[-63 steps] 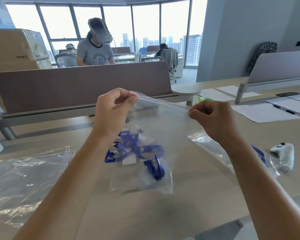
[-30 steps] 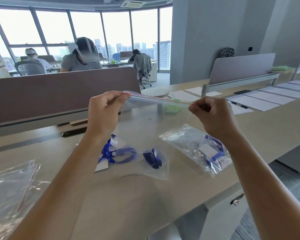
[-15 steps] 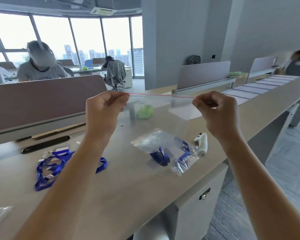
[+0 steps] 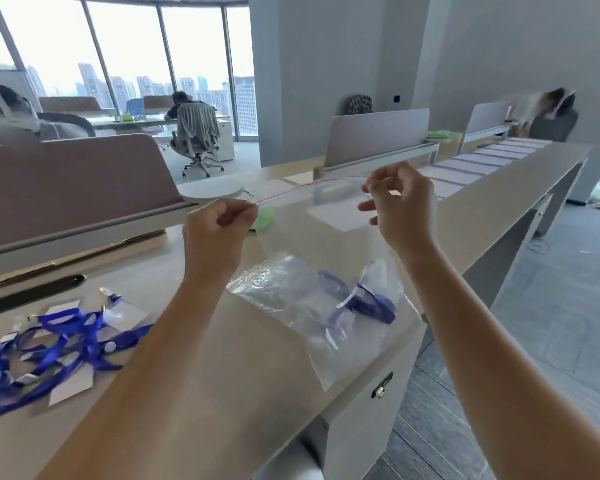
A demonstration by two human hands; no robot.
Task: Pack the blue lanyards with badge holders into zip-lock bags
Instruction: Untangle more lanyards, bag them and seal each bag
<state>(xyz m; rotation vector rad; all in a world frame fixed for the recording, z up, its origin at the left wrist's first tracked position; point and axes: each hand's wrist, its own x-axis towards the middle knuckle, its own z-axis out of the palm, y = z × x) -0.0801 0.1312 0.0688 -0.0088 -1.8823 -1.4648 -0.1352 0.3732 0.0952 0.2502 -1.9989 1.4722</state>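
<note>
Nearest, at the left of the desk (image 4: 194, 368), a tangled heap of blue lanyards (image 4: 54, 344) with clear badge holders lies loose on the bare top. To the right, near the desk's front edge, a filled bag (image 4: 291, 292) lies flat with a blue lanyard inside it. Above it hangs a second clear zip-lock bag (image 4: 329, 244), held up by both hands at its red-lined top edge; its lower part drops down over the desk edge, and a coiled lanyard (image 4: 368, 304) shows at its bottom, though through the two layers of plastic it is hard to tell which loops sit in which bag. The left hand (image 4: 219, 230) is closed into a loose fist, thumb and forefinger pinching the left corner of the zip strip. The right hand (image 4: 400, 206), held a little higher, pinches the right corner between thumb and forefinger, the other fingers spread loose below. The strip runs taut between them. Behind the bag a green object (image 4: 265, 218) rests on the desk, blurred by the plastic. Farther on stand a brown divider (image 4: 70, 181) at left and a paler one (image 4: 374, 135) ahead, with a row of paper sheets (image 4: 478, 162) along the desk beyond. At the back, a person sits in a chair (image 4: 198, 133) by the windows.
</note>
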